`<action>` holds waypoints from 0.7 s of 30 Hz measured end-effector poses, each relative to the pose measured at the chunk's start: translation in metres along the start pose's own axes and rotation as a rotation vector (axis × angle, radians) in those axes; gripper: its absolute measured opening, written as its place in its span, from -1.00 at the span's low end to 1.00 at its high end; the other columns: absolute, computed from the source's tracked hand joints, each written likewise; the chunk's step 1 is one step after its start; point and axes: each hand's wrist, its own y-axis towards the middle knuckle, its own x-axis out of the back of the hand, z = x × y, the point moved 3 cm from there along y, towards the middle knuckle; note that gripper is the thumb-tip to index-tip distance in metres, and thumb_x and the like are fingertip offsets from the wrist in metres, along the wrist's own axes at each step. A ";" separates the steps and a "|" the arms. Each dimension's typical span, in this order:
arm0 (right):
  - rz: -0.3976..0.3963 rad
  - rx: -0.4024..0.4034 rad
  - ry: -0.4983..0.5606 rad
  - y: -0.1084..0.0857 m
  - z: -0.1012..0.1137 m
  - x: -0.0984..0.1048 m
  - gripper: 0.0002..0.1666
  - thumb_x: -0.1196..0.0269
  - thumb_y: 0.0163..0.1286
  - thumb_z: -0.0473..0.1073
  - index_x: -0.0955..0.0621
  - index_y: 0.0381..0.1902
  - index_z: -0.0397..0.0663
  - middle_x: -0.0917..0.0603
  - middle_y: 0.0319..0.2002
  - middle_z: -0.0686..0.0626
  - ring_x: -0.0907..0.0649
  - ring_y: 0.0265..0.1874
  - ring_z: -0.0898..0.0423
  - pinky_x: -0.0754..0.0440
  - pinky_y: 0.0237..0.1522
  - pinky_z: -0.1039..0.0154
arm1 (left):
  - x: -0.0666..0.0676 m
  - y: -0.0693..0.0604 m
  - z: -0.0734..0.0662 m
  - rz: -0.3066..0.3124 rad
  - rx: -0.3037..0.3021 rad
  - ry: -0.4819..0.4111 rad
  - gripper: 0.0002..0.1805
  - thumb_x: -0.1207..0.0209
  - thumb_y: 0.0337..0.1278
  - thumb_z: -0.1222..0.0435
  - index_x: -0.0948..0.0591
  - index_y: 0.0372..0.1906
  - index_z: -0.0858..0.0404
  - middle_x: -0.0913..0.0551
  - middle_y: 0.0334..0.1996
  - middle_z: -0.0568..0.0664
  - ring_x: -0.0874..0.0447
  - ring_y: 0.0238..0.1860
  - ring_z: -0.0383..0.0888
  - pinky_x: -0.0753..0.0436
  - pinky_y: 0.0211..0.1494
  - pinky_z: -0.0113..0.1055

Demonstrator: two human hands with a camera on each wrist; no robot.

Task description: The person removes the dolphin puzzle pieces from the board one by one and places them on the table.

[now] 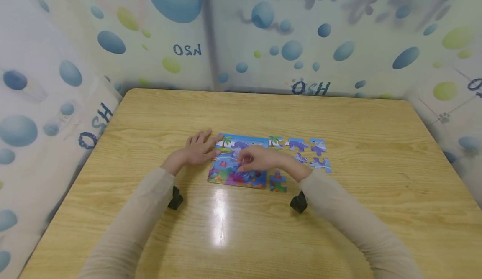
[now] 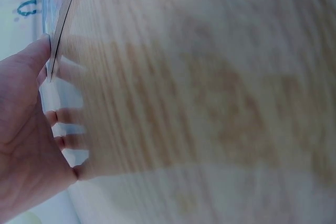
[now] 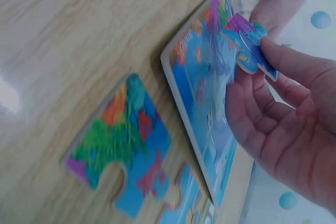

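Observation:
My right hand (image 1: 260, 158) is over the middle of a colourful sea-picture puzzle board (image 1: 241, 180). In the right wrist view, its thumb and fingers pinch a blue and purple puzzle piece (image 3: 249, 45) above the board. My left hand (image 1: 197, 149) lies with fingers spread at the board's left edge, thumb side on the board and the other fingers on the table. In the left wrist view, the thumb (image 2: 39, 53) touches the board's edge. Right of the board lies a loose piece (image 3: 123, 135) with green plants and a red creature.
More loose pieces lie right of the board: a palm-tree piece (image 1: 275, 141), a dolphin piece (image 1: 297, 144) and several others, some partly behind the right wrist. Everything rests on a wooden table (image 1: 357, 220). Walls with blue bubbles (image 1: 291, 50) enclose its far and left sides.

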 end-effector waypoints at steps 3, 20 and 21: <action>0.005 -0.006 0.033 -0.007 -0.004 0.004 -0.78 -0.16 0.31 -0.16 -0.54 -0.19 -0.21 -0.63 -0.31 -0.08 -0.59 -0.37 0.20 -0.58 -0.19 0.33 | 0.000 -0.001 -0.001 -0.004 -0.002 -0.005 -0.36 0.22 0.37 0.02 0.09 0.44 0.06 0.36 0.42 0.28 0.45 0.40 0.33 0.34 0.33 0.27; 0.052 -0.116 0.093 -0.061 -0.039 0.022 -0.80 -0.13 0.32 -0.19 -0.50 -0.21 -0.24 -0.47 -0.47 0.03 -0.50 -0.59 0.14 -0.55 -0.42 0.22 | 0.000 0.001 0.002 -0.011 -0.012 0.025 -0.36 0.24 0.37 0.02 0.10 0.45 0.06 0.34 0.42 0.29 0.42 0.40 0.32 0.30 0.32 0.29; 0.050 -0.114 0.095 -0.064 -0.041 0.023 -0.81 -0.14 0.32 -0.20 -0.50 -0.22 -0.24 -0.47 -0.49 0.02 -0.49 -0.60 0.14 -0.54 -0.43 0.22 | 0.000 0.001 0.002 -0.010 -0.011 0.023 -0.36 0.24 0.37 0.01 0.10 0.45 0.06 0.34 0.42 0.29 0.41 0.40 0.32 0.30 0.32 0.29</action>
